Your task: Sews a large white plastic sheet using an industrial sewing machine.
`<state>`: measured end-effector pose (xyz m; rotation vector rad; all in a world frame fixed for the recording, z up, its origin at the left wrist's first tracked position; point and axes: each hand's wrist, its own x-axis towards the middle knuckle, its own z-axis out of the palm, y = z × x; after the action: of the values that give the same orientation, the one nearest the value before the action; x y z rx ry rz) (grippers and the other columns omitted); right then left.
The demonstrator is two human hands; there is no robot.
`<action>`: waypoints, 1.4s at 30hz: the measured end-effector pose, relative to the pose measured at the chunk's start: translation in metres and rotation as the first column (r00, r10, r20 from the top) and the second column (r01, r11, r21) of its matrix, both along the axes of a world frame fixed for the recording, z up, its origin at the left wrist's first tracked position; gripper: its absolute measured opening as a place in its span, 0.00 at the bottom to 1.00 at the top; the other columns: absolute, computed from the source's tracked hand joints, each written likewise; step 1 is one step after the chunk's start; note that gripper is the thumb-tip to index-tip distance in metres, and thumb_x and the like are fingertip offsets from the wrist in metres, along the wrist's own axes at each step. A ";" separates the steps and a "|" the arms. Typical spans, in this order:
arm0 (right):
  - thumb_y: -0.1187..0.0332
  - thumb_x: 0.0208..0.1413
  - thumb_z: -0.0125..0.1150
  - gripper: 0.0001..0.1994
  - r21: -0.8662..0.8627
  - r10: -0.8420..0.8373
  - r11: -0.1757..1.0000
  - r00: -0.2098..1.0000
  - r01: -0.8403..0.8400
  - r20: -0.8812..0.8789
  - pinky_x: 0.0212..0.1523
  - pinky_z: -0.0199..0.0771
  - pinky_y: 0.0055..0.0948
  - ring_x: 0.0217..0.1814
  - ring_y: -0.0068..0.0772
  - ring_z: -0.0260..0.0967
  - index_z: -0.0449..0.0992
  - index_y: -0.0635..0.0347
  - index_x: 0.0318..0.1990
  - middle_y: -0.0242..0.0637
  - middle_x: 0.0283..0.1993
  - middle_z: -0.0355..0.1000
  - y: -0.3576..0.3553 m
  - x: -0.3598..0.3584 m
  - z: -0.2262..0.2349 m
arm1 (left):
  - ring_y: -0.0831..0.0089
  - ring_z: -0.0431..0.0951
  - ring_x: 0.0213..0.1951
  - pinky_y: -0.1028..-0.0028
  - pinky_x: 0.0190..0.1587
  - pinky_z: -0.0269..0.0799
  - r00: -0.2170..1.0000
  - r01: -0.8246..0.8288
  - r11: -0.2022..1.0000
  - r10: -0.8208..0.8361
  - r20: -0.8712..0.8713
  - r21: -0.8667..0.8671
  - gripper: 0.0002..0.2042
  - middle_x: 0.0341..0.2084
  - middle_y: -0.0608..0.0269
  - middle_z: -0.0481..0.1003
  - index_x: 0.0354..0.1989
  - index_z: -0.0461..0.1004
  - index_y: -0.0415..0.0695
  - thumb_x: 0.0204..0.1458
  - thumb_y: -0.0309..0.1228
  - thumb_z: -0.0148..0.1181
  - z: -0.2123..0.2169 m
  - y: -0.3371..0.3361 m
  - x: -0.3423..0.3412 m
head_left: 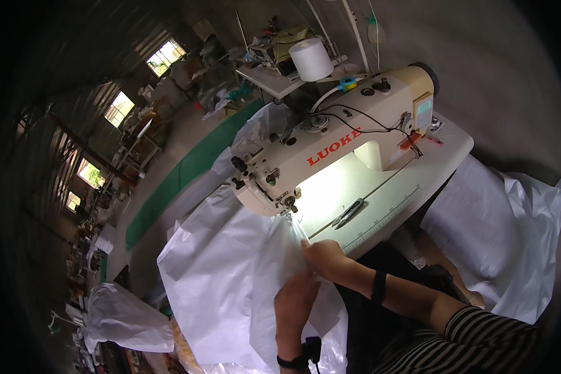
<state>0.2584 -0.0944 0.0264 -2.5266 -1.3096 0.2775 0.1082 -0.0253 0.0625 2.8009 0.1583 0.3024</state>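
A large white plastic-like sheet (221, 262) drapes over the left end of the sewing machine table, with a narrow edge of it running up to the needle area. Close in front of the needle, my right hand (325, 257) pinches that edge, its fingers closed. Lower down, my left hand (295, 302) lies against the sheet; its fingertips are hidden from view. The sewing machine (349, 128) has a beige body, and its lamp lights the bed. Dark thread snips (349, 213) rest on the table, to the right of the needle and beyond my right hand.
A white thread cone (311, 60) stands behind the machine. More white sheet material (480, 224) hangs at the right. At lower left sits a white bundle (128, 316). A long green strip (187, 171) stretches along the left, and lit windows line the far wall.
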 end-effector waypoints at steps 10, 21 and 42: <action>0.69 0.59 0.51 0.20 0.122 -0.001 0.992 0.996 -0.010 0.087 0.24 0.75 0.41 0.28 0.48 0.77 0.66 0.75 0.56 0.46 0.26 0.76 0.022 0.014 -0.012 | 0.56 0.56 0.70 0.49 0.69 0.47 0.952 -0.302 0.942 0.291 0.093 0.146 0.22 0.67 0.60 0.62 0.63 0.65 0.51 0.60 0.38 0.54 -0.057 0.162 -0.033; 0.67 0.60 0.59 0.08 0.755 0.236 0.649 0.918 0.095 -0.318 0.38 0.77 0.33 0.36 0.39 0.78 0.75 0.61 0.41 0.36 0.37 0.78 -0.103 -0.012 -0.017 | 0.53 0.64 0.64 0.51 0.64 0.59 0.991 -0.077 0.994 0.069 0.111 0.072 0.34 0.61 0.53 0.66 0.61 0.65 0.47 0.41 0.29 0.68 -0.009 -0.004 -0.060; 0.71 0.57 0.63 0.13 0.541 -0.129 0.791 0.942 0.287 -0.310 0.43 0.73 0.30 0.41 0.24 0.72 0.73 0.61 0.49 0.37 0.45 0.75 -0.195 -0.034 -0.042 | 0.53 0.62 0.66 0.55 0.69 0.48 0.951 -0.205 0.969 0.230 0.205 -0.136 0.19 0.62 0.57 0.67 0.59 0.70 0.45 0.59 0.32 0.54 -0.047 0.104 -0.083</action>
<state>0.2247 -0.2895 -0.0159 -1.9996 -0.8318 0.1228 0.0250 0.0786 0.0160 2.6171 0.4203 0.6318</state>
